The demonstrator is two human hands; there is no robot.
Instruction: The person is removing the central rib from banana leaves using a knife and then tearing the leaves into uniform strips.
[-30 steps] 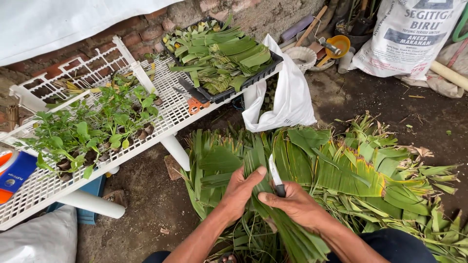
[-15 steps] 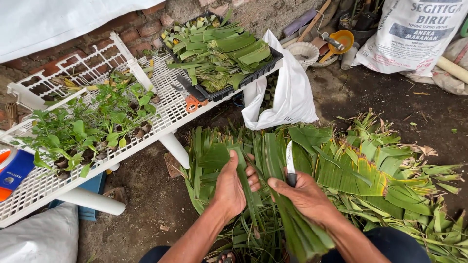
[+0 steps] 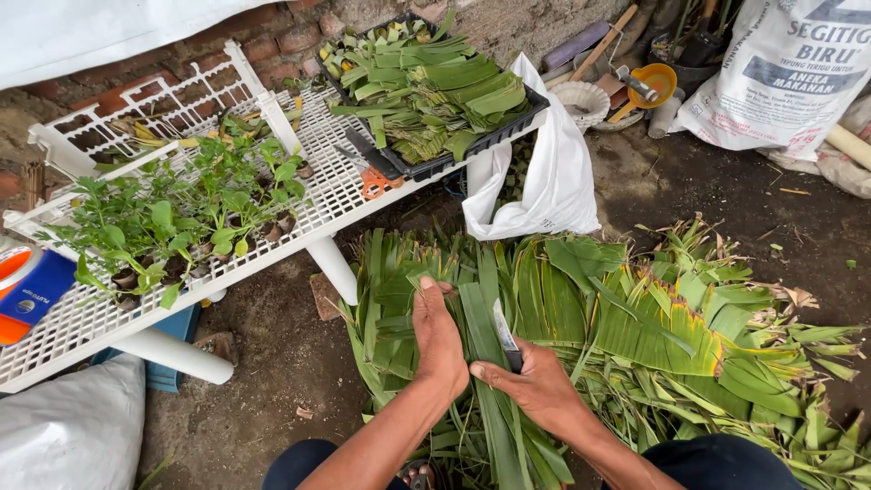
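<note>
the left hand point(image 3: 442, 340) lies flat, fingers released, pressing long green banana leaf strips point(image 3: 479, 313) heaped on the dirt ground; the right hand point(image 3: 537, 386) is clenched round a small steel-bladed knife point(image 3: 504, 334), its blade resting on the strips.

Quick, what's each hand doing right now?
Left hand: open, pressing flat on the banana leaf strip.
Right hand: closed around a knife.

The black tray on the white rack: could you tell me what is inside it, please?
The black tray is heaped with cut green leaf strips, some yellow-tipped. They cover the tray's floor, so anything beneath the heap cannot be seen.
</note>
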